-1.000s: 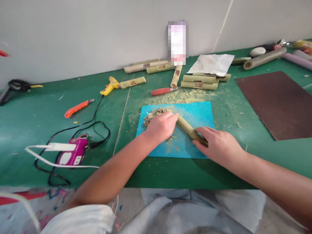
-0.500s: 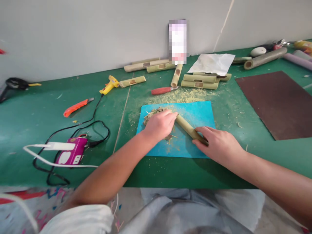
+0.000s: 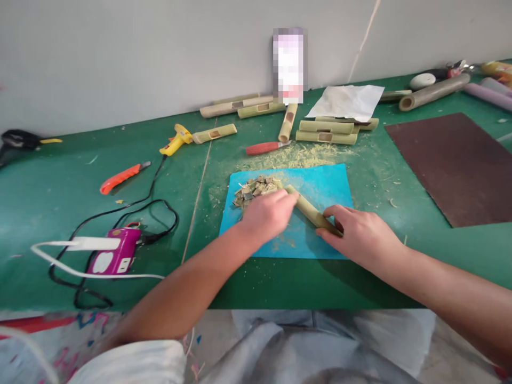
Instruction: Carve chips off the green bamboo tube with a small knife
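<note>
A pale green bamboo tube lies slantwise over a blue sheet. My right hand grips its near end, thumb on one side and fingers on the other. Closed in a pinch, my left hand rests against the tube's left side towards the far end. Whatever its fingertips hold, if anything, is hidden. Just beyond the left hand is a heap of bamboo chips, partly covered by that hand.
A red-handled knife lies past the sheet, near cut bamboo tubes. On the left are an orange utility knife, a yellow glue gun and a purple power strip with cables. A brown board lies right.
My left hand has slid a little right and nearer along the tube, uncovering more of the tube's far end and the chips. My right hand keeps its grip.
</note>
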Demonstrator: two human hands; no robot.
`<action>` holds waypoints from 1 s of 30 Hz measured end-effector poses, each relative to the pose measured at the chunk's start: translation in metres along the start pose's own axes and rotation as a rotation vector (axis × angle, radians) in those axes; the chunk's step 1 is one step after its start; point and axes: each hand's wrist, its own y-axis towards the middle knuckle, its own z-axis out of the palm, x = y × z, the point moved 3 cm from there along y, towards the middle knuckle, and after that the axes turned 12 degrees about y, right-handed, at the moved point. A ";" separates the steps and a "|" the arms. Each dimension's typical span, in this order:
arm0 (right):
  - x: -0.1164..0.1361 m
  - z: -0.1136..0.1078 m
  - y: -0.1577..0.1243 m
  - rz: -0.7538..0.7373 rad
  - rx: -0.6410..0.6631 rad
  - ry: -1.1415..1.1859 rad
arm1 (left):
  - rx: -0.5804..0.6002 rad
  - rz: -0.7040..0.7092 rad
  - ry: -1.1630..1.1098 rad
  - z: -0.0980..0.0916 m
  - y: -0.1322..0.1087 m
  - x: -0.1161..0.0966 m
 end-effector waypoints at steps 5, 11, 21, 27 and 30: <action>0.001 0.000 0.000 -0.024 0.003 -0.029 | 0.054 0.062 -0.079 0.000 -0.002 -0.007; -0.002 0.002 -0.001 -0.093 -0.058 -0.033 | 0.032 -0.068 0.014 0.002 -0.001 0.000; -0.004 0.003 -0.002 -0.173 -0.094 -0.064 | 0.027 -0.077 0.000 0.003 0.001 -0.003; -0.001 0.004 -0.002 -0.197 -0.131 -0.077 | 0.066 0.039 -0.081 0.003 0.002 -0.002; 0.000 0.002 -0.003 -0.188 -0.143 -0.085 | 0.023 -0.067 0.058 0.005 0.002 0.013</action>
